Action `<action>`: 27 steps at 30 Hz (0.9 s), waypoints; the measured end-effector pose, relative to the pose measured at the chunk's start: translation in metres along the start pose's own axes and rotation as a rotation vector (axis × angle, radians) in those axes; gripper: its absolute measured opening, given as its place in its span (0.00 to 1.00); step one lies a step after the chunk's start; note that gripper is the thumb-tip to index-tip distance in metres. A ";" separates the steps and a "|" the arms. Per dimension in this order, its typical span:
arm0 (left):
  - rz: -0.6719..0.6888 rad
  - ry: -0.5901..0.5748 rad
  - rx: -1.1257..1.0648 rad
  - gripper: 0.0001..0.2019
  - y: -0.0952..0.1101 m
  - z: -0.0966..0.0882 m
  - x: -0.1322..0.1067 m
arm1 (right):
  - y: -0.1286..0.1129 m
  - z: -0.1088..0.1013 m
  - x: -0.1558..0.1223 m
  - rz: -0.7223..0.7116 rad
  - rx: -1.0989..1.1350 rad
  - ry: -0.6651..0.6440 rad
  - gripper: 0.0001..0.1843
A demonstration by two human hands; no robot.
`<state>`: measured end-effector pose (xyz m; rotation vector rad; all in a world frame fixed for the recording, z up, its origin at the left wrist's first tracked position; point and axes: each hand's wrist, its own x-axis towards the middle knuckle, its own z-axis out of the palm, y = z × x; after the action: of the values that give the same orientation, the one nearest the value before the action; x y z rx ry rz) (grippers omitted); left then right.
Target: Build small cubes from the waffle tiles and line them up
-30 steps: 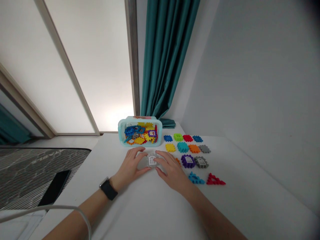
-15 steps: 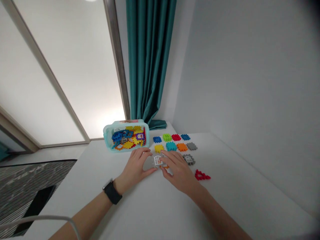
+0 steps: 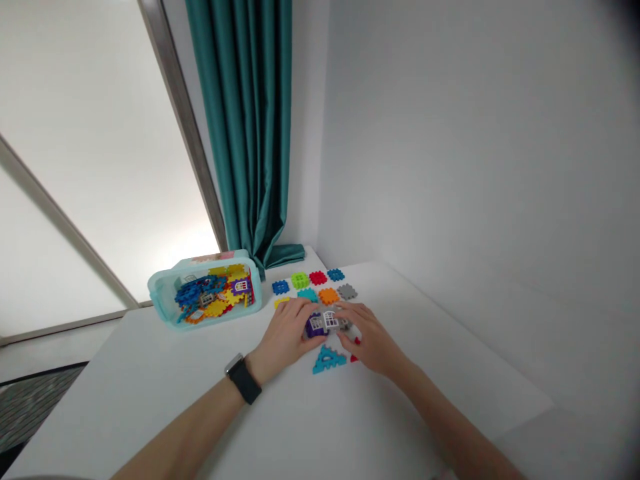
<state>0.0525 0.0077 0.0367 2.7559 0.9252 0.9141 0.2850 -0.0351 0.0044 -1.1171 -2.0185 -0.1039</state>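
Observation:
A grey interlocking toy block with a white window (image 3: 331, 320) is between my two hands, just above the white table. My left hand (image 3: 287, 328) has its fingertips and thumb curled at the block's left side. From the right, my right hand (image 3: 371, 341) pinches toward its other edge. A purple block with a white window (image 3: 315, 325) shows beside my left fingertips. Nearest me lies a teal triangular block (image 3: 329, 359). A red piece (image 3: 355, 359) is mostly hidden by my right hand.
Beyond my hands, notched blocks lie in rows, among them a green one (image 3: 300, 280), an orange one (image 3: 329, 296) and a grey one (image 3: 347, 291). A pale teal tub (image 3: 165, 308) full of loose pieces stands at the left. A green curtain (image 3: 250, 133) hangs behind.
My view has turned to the right. Both hands have shifted right over the blocks with the window block, uncovering the purple block and the teal triangle.

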 end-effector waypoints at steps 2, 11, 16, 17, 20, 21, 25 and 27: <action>0.000 -0.025 0.018 0.24 0.000 0.005 0.007 | 0.017 -0.003 0.000 0.026 0.034 -0.008 0.16; 0.066 -0.087 0.038 0.09 -0.009 0.018 0.014 | 0.062 0.000 -0.005 0.083 0.120 -0.136 0.16; 0.049 -0.117 0.022 0.10 -0.012 0.021 0.014 | 0.065 0.003 -0.009 0.143 0.159 -0.201 0.15; 0.044 -0.120 0.018 0.10 -0.013 0.021 0.015 | 0.066 0.003 -0.009 0.151 0.168 -0.217 0.15; 0.034 -0.132 0.013 0.10 -0.014 0.021 0.016 | 0.066 0.003 -0.008 0.175 0.194 -0.249 0.15; 0.033 -0.139 0.014 0.11 -0.015 0.021 0.017 | 0.066 0.003 -0.008 0.185 0.203 -0.255 0.15; 0.034 -0.165 0.013 0.11 -0.015 0.023 0.016 | 0.067 0.003 -0.009 0.222 0.213 -0.279 0.16; 0.032 -0.169 0.012 0.11 -0.014 0.025 0.015 | 0.067 0.002 -0.009 0.226 0.206 -0.298 0.16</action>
<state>0.0690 0.0305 0.0205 2.8127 0.8628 0.6683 0.3352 0.0004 -0.0225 -1.2747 -2.0848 0.3992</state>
